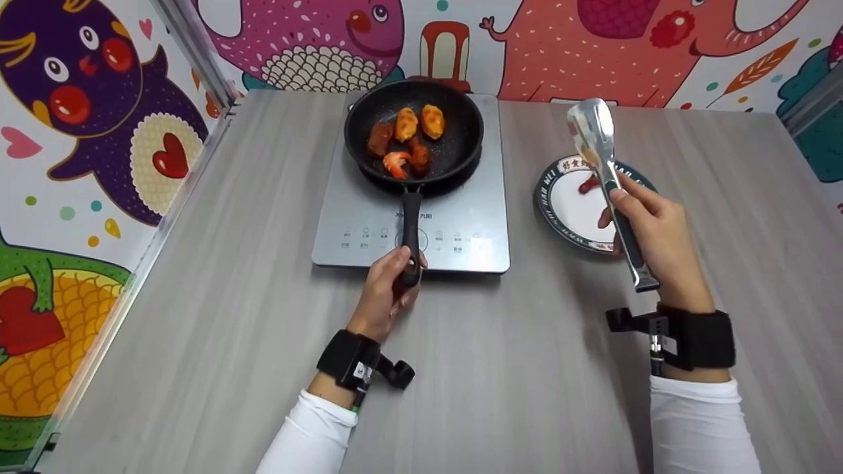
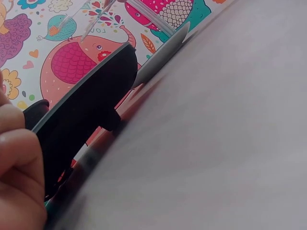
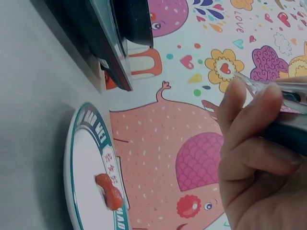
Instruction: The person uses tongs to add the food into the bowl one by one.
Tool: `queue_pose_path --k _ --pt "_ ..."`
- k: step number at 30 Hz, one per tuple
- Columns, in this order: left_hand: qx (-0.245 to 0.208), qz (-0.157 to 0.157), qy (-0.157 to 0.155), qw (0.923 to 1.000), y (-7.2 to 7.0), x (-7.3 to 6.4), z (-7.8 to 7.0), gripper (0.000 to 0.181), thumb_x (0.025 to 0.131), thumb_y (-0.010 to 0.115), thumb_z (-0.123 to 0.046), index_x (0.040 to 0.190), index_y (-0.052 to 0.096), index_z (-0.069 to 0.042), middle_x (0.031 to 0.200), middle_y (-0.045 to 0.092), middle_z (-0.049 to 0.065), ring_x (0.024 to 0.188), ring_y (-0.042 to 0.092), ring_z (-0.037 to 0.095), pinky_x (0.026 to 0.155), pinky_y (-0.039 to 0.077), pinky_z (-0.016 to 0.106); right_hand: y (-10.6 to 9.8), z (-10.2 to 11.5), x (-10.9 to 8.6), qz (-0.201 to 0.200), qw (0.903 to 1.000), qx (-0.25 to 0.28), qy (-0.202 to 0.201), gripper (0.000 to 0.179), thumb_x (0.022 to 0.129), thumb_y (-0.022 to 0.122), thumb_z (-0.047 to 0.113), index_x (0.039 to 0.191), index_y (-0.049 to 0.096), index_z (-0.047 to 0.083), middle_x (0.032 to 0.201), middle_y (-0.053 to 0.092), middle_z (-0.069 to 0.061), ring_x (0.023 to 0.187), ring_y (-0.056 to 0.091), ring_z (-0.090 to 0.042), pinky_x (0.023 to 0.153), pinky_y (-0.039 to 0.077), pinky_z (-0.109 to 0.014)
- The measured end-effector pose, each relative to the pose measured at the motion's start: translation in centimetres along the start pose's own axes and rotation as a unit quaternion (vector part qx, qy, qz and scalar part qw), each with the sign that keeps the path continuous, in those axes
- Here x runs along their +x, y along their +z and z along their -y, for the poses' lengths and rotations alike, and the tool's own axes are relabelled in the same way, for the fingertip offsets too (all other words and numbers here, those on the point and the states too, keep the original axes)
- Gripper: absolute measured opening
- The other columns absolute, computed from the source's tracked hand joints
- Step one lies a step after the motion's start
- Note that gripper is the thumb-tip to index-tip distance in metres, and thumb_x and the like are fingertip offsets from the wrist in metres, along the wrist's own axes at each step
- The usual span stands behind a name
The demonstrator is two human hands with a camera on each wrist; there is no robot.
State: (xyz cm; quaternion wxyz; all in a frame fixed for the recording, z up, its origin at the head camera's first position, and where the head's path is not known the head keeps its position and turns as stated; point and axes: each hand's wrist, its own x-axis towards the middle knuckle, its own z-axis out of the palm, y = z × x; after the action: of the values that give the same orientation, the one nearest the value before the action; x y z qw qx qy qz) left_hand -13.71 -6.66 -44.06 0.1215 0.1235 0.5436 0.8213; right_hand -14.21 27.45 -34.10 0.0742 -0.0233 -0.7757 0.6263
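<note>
My left hand [image 1: 385,289] grips the black handle of a frying pan [image 1: 454,141], which sits on an induction cooker [image 1: 336,227]. Inside the pan are two golden-yellow oval pieces [image 1: 406,125], a brown block-shaped piece [image 1: 380,139], an orange-red shrimp-like piece [image 1: 396,164] and a small reddish-brown piece [image 1: 419,157]. My right hand [image 1: 665,237] holds metal tongs [image 1: 598,131] with dark grips above a round plate [image 1: 556,217]. A short red piece of food [image 3: 110,192] lies on that plate, partly hidden by the tongs and fingers in the head view.
A grey wood-grain table [image 1: 507,382] carries the cooker and plate. Cartoon-printed panels [image 1: 448,39] stand along its back and left side, with a metal frame edge [image 1: 151,263] at the left. Each wrist wears a black strap with a small camera.
</note>
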Motion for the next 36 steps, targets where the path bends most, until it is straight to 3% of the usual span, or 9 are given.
queue_pose_path --k 8,16,23,26,32,36 --pt "-0.014 0.005 -0.001 0.9999 0.0 0.1 -0.2 0.041 0.089 0.047 -0.041 0.091 0.053 -0.001 0.052 0.038 -0.001 0.039 0.03 0.009 0.031 0.015 0.027 -1.5 -0.3 0.1 -0.025 0.9978 -0.051 0.032 0.048 0.087 0.057 0.033 0.131 0.047 0.017 0.067 0.061 -0.008 0.038 0.049 -0.017 0.036 0.041 -0.027" --pt "-0.025 0.006 -0.002 0.9997 0.1 0.1 -0.3 0.039 0.09 0.048 -0.04 0.091 0.053 -0.001 0.051 0.038 -0.001 0.038 0.03 0.008 0.031 0.015 0.026 -3.0 -1.9 0.7 -0.035 0.9872 -0.125 0.093 0.058 0.086 0.054 0.043 0.135 0.039 0.016 0.071 0.062 -0.002 0.044 0.053 -0.013 0.039 0.043 -0.026" --pt "-0.041 0.003 0.002 0.9992 -0.1 -0.2 -0.3 0.039 0.091 0.047 -0.038 0.09 0.052 0.001 0.05 0.037 0.0 0.038 0.03 0.009 0.032 0.014 0.026 -3.5 -3.4 1.1 -0.026 0.9715 -0.197 0.129 0.065 0.085 0.05 0.051 0.137 0.035 0.015 0.106 0.054 -0.011 0.058 0.055 -0.009 0.046 0.047 -0.026" --pt "-0.046 0.004 0.002 0.9989 -0.1 -0.2 -0.2 0.038 0.091 0.048 -0.037 0.09 0.053 0.0 0.05 0.038 -0.001 0.038 0.031 0.008 0.032 0.015 0.026 -3.7 -3.8 1.2 -0.011 0.9649 -0.222 0.14 0.063 0.087 0.048 0.048 0.138 0.033 0.014 0.111 0.051 -0.015 0.058 0.054 -0.012 0.045 0.045 -0.026" --pt "-0.052 0.005 0.003 0.9987 -0.1 -0.2 -0.3 0.038 0.09 0.048 -0.038 0.09 0.053 0.0 0.051 0.038 -0.001 0.038 0.031 0.008 0.031 0.014 0.026 -3.8 -4.1 1.1 -0.008 0.9548 -0.258 0.147 0.064 0.087 0.045 0.046 0.139 0.029 0.012 0.121 0.047 -0.012 0.076 0.051 -0.019 0.052 0.044 -0.025" --pt "-0.053 0.004 0.0 0.9986 -0.1 -0.1 -0.3 0.039 0.09 0.049 -0.038 0.091 0.053 0.0 0.052 0.039 -0.002 0.039 0.031 0.008 0.032 0.014 0.026 -3.7 -4.3 1.1 -0.008 0.9464 -0.287 0.148 0.067 0.087 0.043 0.05 0.139 0.028 0.012 0.132 0.04 -0.015 0.093 0.045 -0.026 0.066 0.042 -0.033"
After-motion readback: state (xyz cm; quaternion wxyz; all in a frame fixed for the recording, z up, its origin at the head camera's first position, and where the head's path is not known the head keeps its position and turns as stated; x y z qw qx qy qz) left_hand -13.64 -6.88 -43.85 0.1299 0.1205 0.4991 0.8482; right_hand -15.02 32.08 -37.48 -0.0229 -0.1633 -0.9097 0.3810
